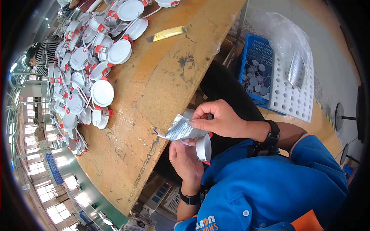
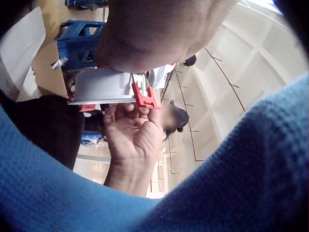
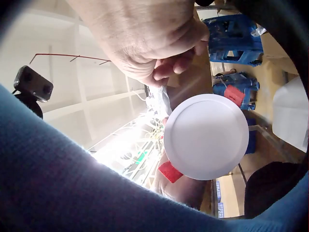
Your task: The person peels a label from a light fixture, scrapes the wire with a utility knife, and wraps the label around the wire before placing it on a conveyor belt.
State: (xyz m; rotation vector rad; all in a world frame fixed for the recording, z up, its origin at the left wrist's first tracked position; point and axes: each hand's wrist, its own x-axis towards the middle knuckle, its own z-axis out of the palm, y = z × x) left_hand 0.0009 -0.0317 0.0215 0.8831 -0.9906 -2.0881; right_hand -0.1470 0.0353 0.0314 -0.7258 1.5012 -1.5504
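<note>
My left hand [image 1: 183, 161] holds a round white downlight [image 1: 204, 148] from below, its face turned sideways and red clips at its rim. In the right wrist view the downlight's flat white face [image 3: 207, 137] shows in full; the left wrist view has it edge-on with a red clip [image 2: 145, 96]. My right hand [image 1: 221, 119] pinches the edge of a silver printed label sheet [image 1: 179, 129] just above the left fingers. Past the sheet's far corner sticks out a white cable end [image 1: 160, 135] with thin coloured wires. The left fingertips are partly hidden behind sheet and lamp.
A heap of white downlights [image 1: 79, 57] with red clips covers the bench's far left. On the wooden bench [image 1: 154, 88] lies a yellow-handled cutter [image 1: 168, 34]. To the right stand a blue crate [image 1: 262, 44] of small round parts, a perforated white board [image 1: 283, 98] and plastic wrap [image 1: 285, 30].
</note>
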